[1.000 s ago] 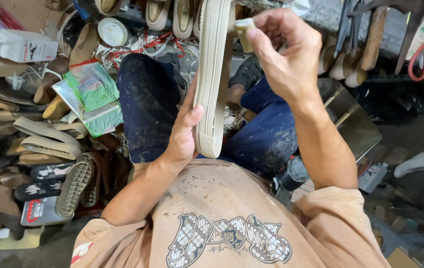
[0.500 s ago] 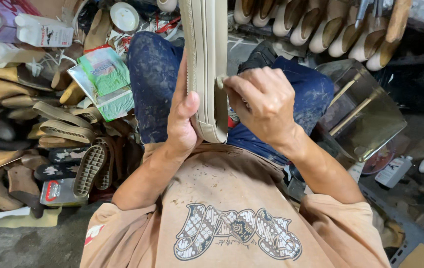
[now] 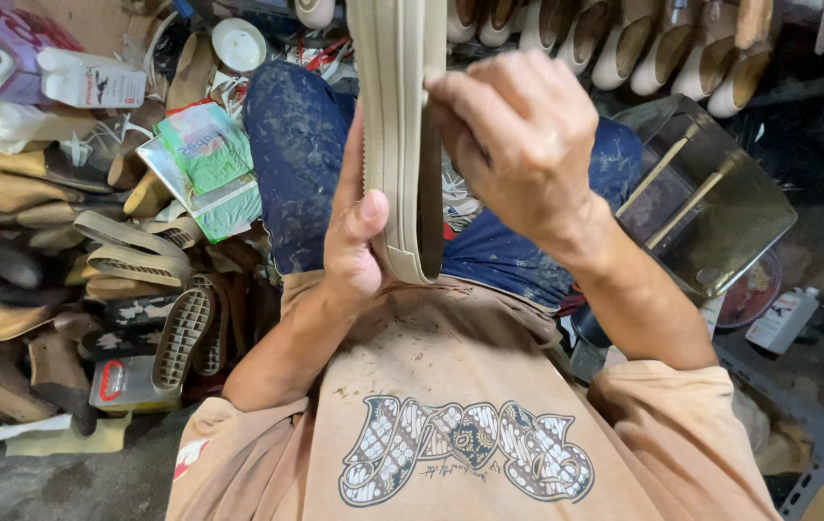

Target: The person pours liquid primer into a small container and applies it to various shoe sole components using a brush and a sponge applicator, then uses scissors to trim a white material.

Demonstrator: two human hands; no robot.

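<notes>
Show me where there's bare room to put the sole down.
Little is free: a grey floor patch bottom left, below the pile of shoe parts, and the person's lap. The left is crowded with soles; a clear bin fills the right. Both hands, left hand and right hand, grip the beige sole.

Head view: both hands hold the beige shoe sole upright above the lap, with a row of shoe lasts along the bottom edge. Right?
Not quite. The lasts line the top edge in the head view. The left hand and right hand do hold the beige sole upright.

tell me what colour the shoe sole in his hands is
Beige-tan shoe sole, held edge-on by the left hand and right hand; head view.
</notes>
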